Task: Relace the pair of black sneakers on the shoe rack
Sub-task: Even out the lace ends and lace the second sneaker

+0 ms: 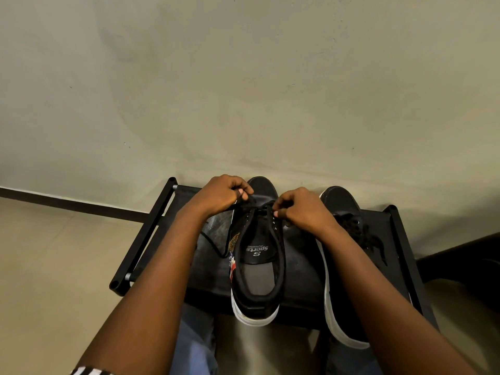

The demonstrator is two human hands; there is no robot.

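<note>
Head camera: a person sits at a low black metal-framed shoe rack (148, 234) with a dark fabric shelf, working on a black canvas sneaker (257, 282) with a white rubber sole, which stands heel toward the camera at the shelf's middle. The left hand (219, 194) pinches a thin black shoelace (215, 246) at the shoe's left edge, its loose end trailing over the shelf. The right hand (303, 209) appears to pinch the lace beside the small metal eyelets (274, 221). Lacing seems to be at the rows near the toe. The next move likely calls for feeding a tip through the next eyelet and drawing both sides even. The second black sneaker (342, 204) stands just beside, laces loosely bunched.
</note>
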